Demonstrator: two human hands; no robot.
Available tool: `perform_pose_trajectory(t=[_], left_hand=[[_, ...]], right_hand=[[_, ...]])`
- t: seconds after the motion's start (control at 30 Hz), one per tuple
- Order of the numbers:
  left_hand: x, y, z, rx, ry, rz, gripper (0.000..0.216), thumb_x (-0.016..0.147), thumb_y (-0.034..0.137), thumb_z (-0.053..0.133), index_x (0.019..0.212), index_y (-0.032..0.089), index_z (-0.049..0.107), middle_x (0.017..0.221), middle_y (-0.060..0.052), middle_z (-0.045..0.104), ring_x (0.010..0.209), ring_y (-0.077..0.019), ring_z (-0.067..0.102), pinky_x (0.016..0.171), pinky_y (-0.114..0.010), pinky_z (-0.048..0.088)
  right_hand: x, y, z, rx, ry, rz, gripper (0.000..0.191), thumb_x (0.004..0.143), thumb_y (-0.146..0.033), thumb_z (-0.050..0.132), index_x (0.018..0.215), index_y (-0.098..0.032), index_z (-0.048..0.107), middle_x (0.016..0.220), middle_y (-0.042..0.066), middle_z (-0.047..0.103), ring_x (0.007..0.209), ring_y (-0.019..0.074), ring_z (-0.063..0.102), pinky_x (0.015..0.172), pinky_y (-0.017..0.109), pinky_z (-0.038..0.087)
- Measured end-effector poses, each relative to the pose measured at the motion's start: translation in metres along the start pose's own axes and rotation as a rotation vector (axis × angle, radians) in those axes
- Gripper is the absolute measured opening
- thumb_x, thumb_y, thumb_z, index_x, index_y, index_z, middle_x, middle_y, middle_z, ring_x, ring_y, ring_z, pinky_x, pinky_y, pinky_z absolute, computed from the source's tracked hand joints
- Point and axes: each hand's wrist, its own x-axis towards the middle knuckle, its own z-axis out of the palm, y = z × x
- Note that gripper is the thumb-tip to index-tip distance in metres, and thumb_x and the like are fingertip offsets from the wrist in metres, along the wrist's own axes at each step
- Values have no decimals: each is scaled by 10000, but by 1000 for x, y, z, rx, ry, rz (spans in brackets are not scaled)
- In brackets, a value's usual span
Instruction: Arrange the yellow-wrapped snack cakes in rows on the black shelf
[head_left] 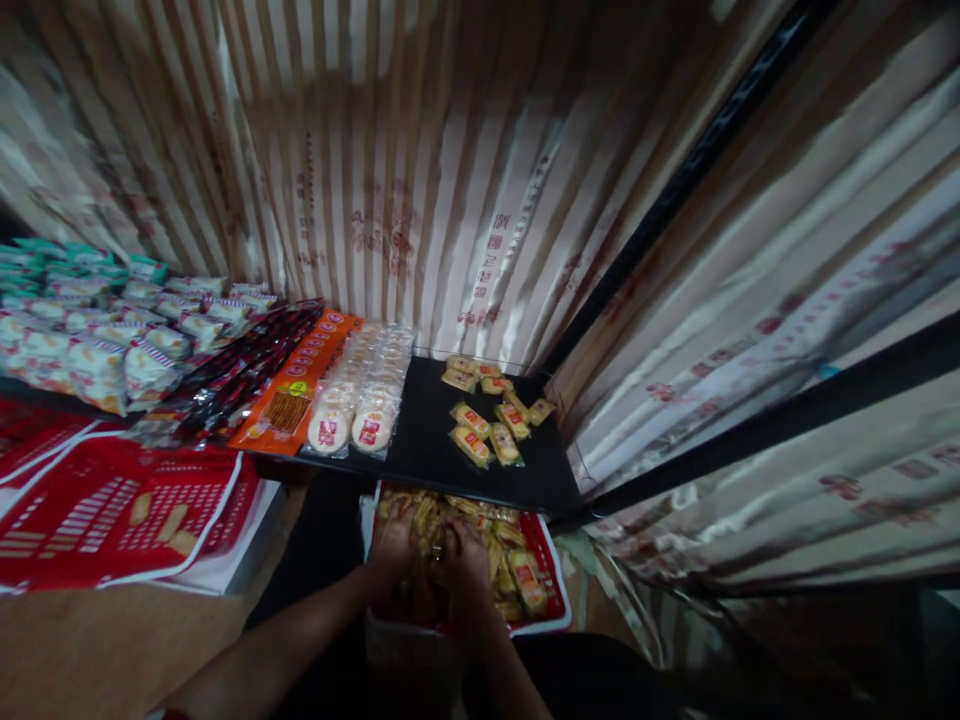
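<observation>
Striped sheeting point(450, 150) behind a black shelf point(420, 425), yellow packets point(528, 582) in a red basket point(559, 590) by its front edge, left hand point(394, 546) and right hand point(466, 562) among them, fingers' hold not discernible.

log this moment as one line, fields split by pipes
left hand: in red basket, among yellow packets | right hand: same basket | grip: unclear, blurred | black shelf: scattered packets, long clear packs

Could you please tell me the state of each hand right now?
Left hand: among the yellow packets in the red basket; grip cannot be told.
Right hand: also among them; grip cannot be told.
</observation>
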Motion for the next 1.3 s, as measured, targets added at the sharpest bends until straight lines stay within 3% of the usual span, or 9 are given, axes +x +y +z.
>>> perform_pose_trajectory(t=[0.17, 0.37, 0.5, 0.63, 0.73, 0.93, 1.1, 1.3], left_hand=[[0, 9, 3, 70, -37, -105, 498, 811, 197, 403, 1307, 162, 431, 1386, -131, 390, 1119, -258, 531, 952, -354, 408], [8, 18, 10, 106, 20, -110, 435, 785, 175, 460, 1218, 182, 506, 1365, -161, 386, 960, -258, 611, 826, -363, 467], [12, 17, 17, 35, 63, -175, 469, 758, 65, 414, 1211, 152, 498, 1378, -175, 367, 987, -241, 601, 837, -338, 463], [7, 8, 21, -99, 146, -152, 511, 721, 11, 422, 1208, 148, 489, 1350, -129, 405, 1178, -199, 473, 972, -276, 380], [1, 1, 21, -193, 196, -152, 464, 704, 5, 440, 1141, 128, 533, 1304, -123, 426, 1205, -192, 433, 1029, -273, 319], [-6, -7, 17, -318, 228, -193, 389, 713, 23, 467, 1068, 147, 566, 1155, -79, 526, 1106, -168, 498, 986, -276, 365], [-10, -9, 10, -498, 248, -288, 319, 737, 42, 466, 1017, 142, 582, 1011, -53, 614, 920, -141, 578, 850, -247, 440], [-21, -5, 3, -761, 168, -373, 229, 717, 80, 481, 897, 149, 606, 744, -1, 637, 692, -112, 590, 607, -194, 434]], right_hand=[[6, -3, -3, -9, -96, -33, 381, 800, -198, 348, 997, -151, 670, 982, 120, 685, 941, 205, 629, 872, 330, 476], [10, -13, -20, -30, -228, -127, 319, 771, -133, 396, 888, -161, 692, 934, 105, 677, 928, 196, 617, 855, 309, 467], [10, -14, -20, -75, -268, -185, 327, 763, -106, 391, 875, -155, 694, 945, 106, 659, 933, 196, 600, 857, 316, 460], [4, -14, -13, -137, -273, -183, 312, 754, -111, 405, 848, -160, 698, 944, 117, 645, 940, 219, 583, 866, 347, 452], [-4, -13, -7, -137, -241, -170, 323, 735, -105, 418, 891, -171, 693, 969, 113, 638, 956, 231, 569, 877, 372, 447], [-23, 0, -1, -25, -75, -237, 342, 765, -123, 383, 938, -177, 673, 1091, 114, 611, 1047, 216, 540, 914, 394, 444], [-47, 11, -6, 38, -29, -274, 317, 809, -175, 398, 1018, -198, 635, 1137, 102, 598, 1075, 207, 534, 917, 400, 450], [-43, -9, -18, 20, 42, -239, 407, 859, -210, 341, 1221, -139, 511, 1274, 142, 519, 1186, 229, 460, 966, 445, 399]])
